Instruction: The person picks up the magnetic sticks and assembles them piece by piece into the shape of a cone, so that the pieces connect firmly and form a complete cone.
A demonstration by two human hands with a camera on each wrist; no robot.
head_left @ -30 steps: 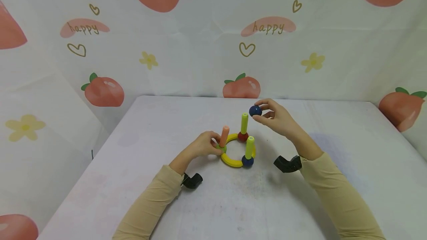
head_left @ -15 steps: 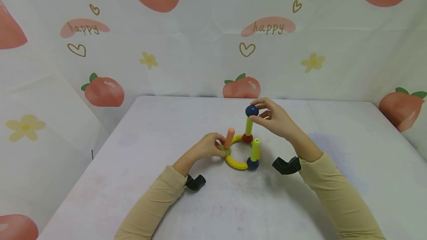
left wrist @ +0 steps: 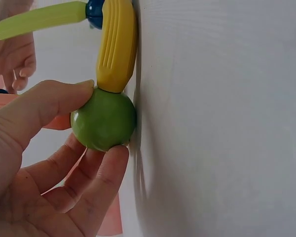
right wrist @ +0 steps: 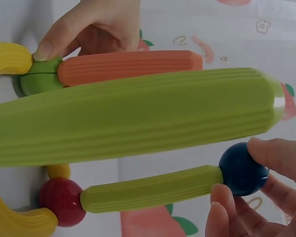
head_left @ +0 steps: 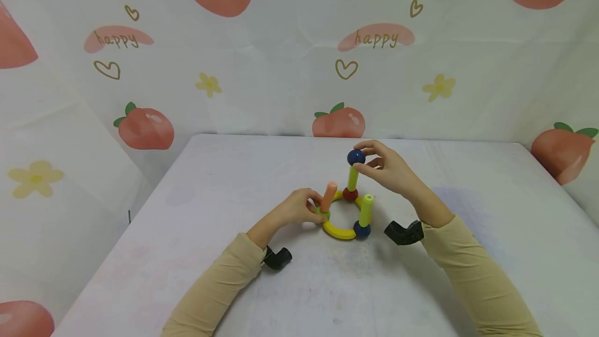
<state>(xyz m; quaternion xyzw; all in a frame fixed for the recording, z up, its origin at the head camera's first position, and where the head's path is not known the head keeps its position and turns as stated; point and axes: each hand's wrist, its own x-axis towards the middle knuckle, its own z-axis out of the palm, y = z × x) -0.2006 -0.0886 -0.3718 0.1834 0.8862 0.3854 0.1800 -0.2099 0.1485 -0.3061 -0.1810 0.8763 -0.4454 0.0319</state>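
My left hand [head_left: 299, 206] pinches a green ball [left wrist: 104, 119] between thumb and fingers, at the left of a ring of curved yellow pieces [head_left: 339, 232]. An orange stick [right wrist: 130, 67] stands up from that ball. At the far side, a lime-green stick [right wrist: 153, 189] rises from a red ball [right wrist: 62, 201]. Its top end touches a dark blue ball [head_left: 356, 157], which my right hand [head_left: 386, 166] holds by thumb and fingertips. Another lime-green stick [head_left: 366, 211] stands on a second dark blue ball [head_left: 362, 229] at the ring's near right, its top bare.
The ring lies on a white table [head_left: 224, 186] backed by a printed cloth [head_left: 271, 56] with peaches and hearts. Black curved pieces [head_left: 404, 233] are strapped at both wrists, low over the table.
The ring and its sticks have slid right along with my left hand. The dark blue ball in my right hand, formerly beside the far stick, now sits at its top end.
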